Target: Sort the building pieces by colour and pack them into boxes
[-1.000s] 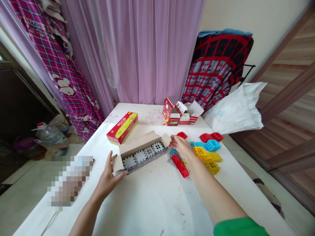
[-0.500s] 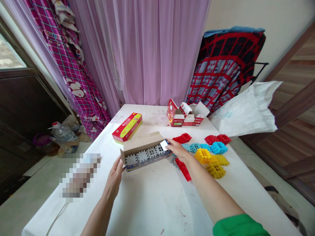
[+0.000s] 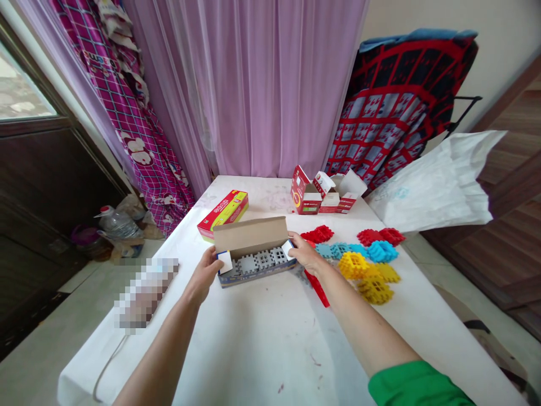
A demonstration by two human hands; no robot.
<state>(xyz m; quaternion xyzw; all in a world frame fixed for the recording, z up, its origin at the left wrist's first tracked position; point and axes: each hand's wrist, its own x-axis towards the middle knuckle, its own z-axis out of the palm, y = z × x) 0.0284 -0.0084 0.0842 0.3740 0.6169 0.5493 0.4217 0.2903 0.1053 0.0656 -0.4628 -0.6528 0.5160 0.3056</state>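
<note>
A long carton (image 3: 257,274) lies on the table with its lid raised at the back. Grey interlocking plastic blocks (image 3: 262,260) fill it in a row. My left hand (image 3: 205,277) grips the left end, thumb on the white end flap (image 3: 225,262), which is folded inward over the blocks. At the other end, my right hand (image 3: 305,254) pinches the right end flap (image 3: 288,248), also tilted inward. Just right of the carton lie red blocks (image 3: 319,234), light blue blocks (image 3: 382,251) and yellow blocks (image 3: 374,276).
A red and yellow box (image 3: 224,213) stands behind the carton. Opened red and white boxes (image 3: 310,194) are at the table's back right. A white sack (image 3: 439,180) hangs beside the right edge. A pixelated object with a cord (image 3: 146,293) rests at the left edge.
The left end flap is now folded inward under my left thumb. My left hand has moved up onto it. The lid stands more upright, and the view has shifted slightly.
</note>
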